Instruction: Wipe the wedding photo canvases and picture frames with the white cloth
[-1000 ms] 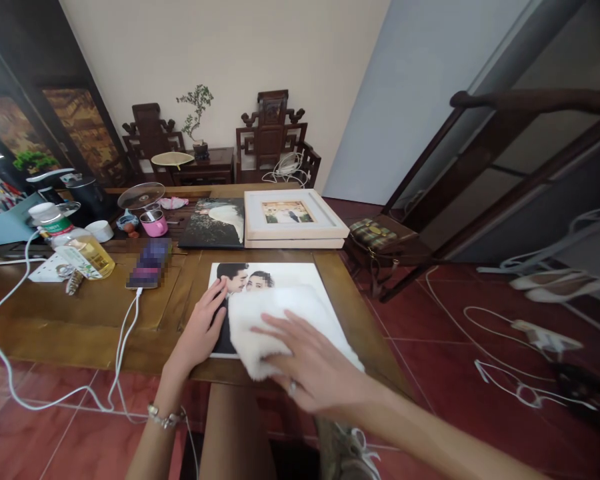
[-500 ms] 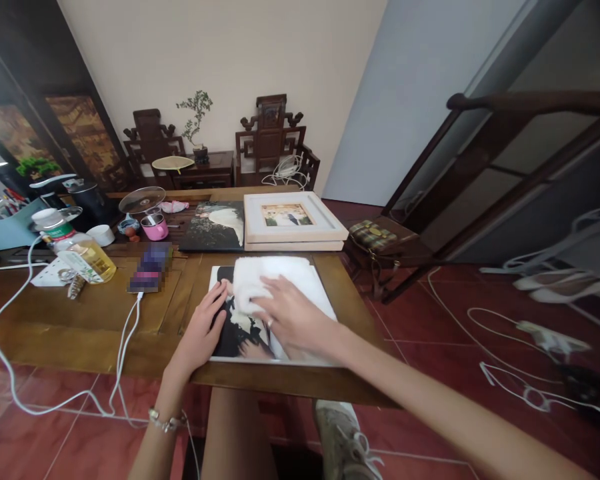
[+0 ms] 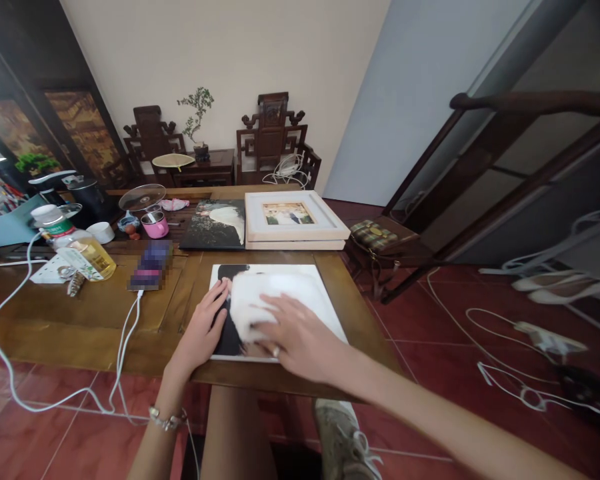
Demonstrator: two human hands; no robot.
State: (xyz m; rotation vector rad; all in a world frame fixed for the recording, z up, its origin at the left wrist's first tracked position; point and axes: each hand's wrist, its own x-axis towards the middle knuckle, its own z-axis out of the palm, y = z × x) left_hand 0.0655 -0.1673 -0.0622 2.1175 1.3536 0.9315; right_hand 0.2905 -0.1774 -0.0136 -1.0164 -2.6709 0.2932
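A flat photo print (image 3: pixel 323 300), dark on its left side and white on its right, lies on the wooden table (image 3: pixel 180 340) near the front edge. My left hand (image 3: pixel 205 330) rests on the print's left edge with its fingers stretched out, holding nothing. Under my right hand (image 3: pixel 303 337) is a fluffy white cloth (image 3: pixel 247 300), gripped and pressed onto the middle of the print. The cloth covers part of the picture, and its edges are blurred.
Behind the print are a pale wood picture frame (image 3: pixel 325 217) on top of another and a dark photo panel (image 3: pixel 213 230). To the left are a phone (image 3: pixel 150 267) on a charging cable, a pink cup (image 3: pixel 155 225) and a bottle of yellow liquid (image 3: pixel 97 260).
My right hand and the white cloth have slid down the print towards me, uncovering its top edge. My left hand has stayed in place.
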